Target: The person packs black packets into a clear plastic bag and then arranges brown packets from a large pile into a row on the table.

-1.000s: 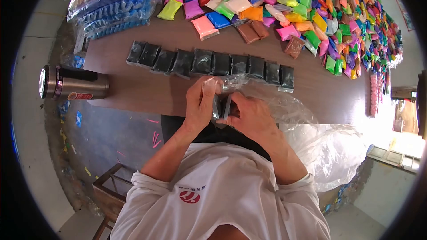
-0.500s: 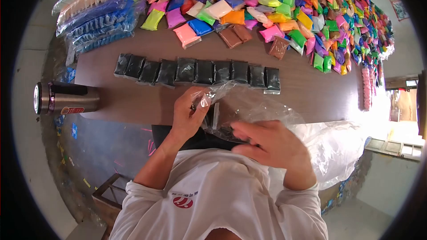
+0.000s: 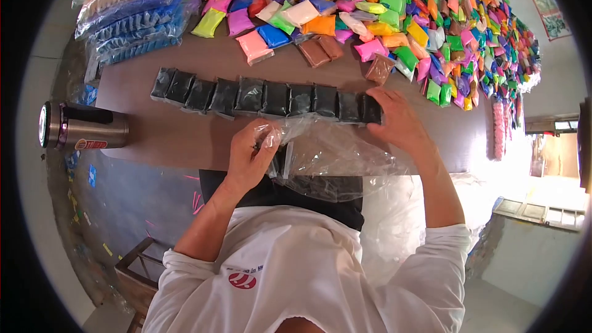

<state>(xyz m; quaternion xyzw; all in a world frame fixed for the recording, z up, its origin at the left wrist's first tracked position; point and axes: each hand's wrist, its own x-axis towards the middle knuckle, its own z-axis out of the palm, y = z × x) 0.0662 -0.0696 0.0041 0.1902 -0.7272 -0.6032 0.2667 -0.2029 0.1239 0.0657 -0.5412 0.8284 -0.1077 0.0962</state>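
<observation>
A row of several black packets [image 3: 259,97] lies across the brown table [image 3: 172,132]. My right hand [image 3: 394,120] rests at the right end of that row, fingers on the last black packet [image 3: 370,110]. My left hand [image 3: 250,154] pinches the mouth of a clear plastic bag [image 3: 333,154], which spreads over the table's near edge and my lap. Something dark shows inside the bag near my left hand.
A wide heap of coloured packets [image 3: 394,18] covers the far side of the table. Bagged blue and pale packets [image 3: 132,15] lie at the far left. A steel flask [image 3: 80,126] lies on its side left. A wooden stool [image 3: 135,265] stands below.
My right hand left the bag, dipped toward my lap, then reached out to the right end of the black row. The left hand kept hold of the bag.
</observation>
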